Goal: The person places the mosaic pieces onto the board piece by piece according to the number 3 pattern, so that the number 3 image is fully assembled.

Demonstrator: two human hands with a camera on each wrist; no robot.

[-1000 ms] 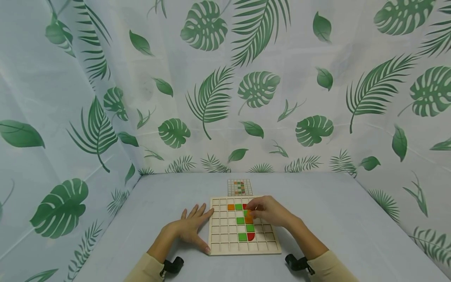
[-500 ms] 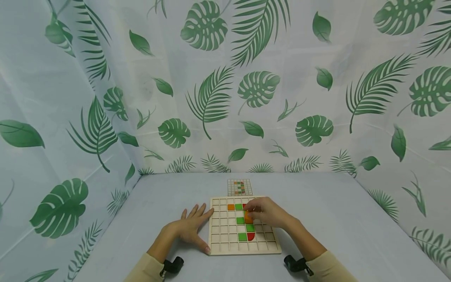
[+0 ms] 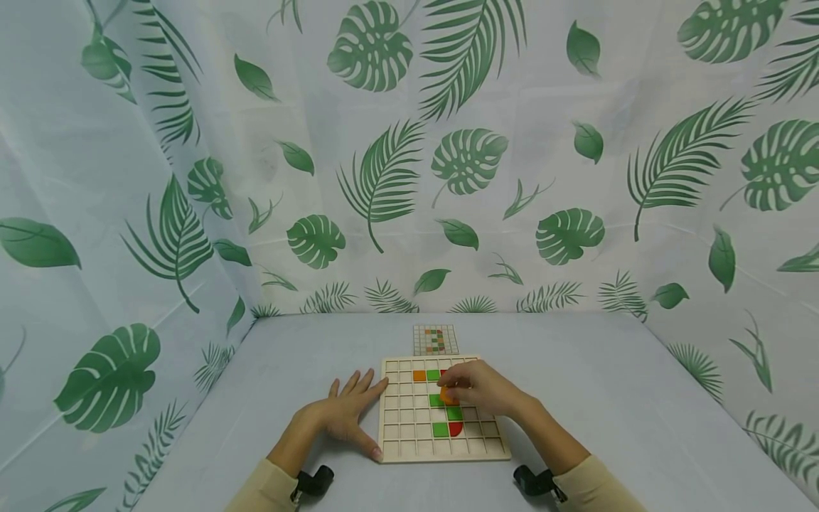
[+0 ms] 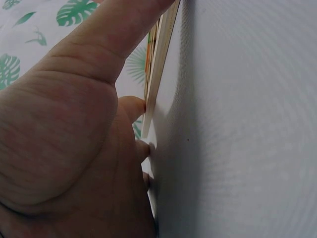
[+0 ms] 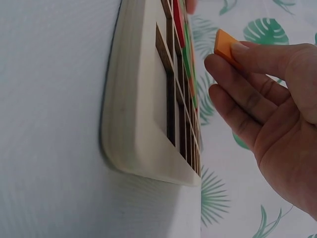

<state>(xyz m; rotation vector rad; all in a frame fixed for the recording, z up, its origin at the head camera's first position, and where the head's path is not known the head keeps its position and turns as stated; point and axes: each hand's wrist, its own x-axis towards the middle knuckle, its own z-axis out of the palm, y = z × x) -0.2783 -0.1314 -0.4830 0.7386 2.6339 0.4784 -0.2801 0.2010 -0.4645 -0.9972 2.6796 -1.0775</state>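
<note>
My right hand [image 3: 483, 387] pinches an orange square tile [image 5: 225, 43] between thumb and fingers. In the right wrist view this tile is tilted and held off the wooden grid board [image 3: 409, 449]. My left hand [image 3: 342, 414] lies spread, with thumb and fingers touching the board's left edge. In the board's cells lie an orange tile [image 3: 419, 375] and a green tile [image 3: 433, 375] in an upper row. Lower are a green tile [image 3: 436, 401], another green tile [image 3: 453, 413], a third green tile [image 3: 440, 430] and a red rounded tile [image 3: 456, 429]. My right fingers partly cover the upper red tile.
A small pattern card [image 3: 436, 340] with a coloured grid lies just behind the board. The pale tabletop [image 3: 576, 370] stretches around both. A leaf-printed curtain [image 3: 397, 178] closes off the back and sides.
My right hand has shifted slightly left with the orange tile, which has come off the board and tilted. My left hand has stayed in place.
</note>
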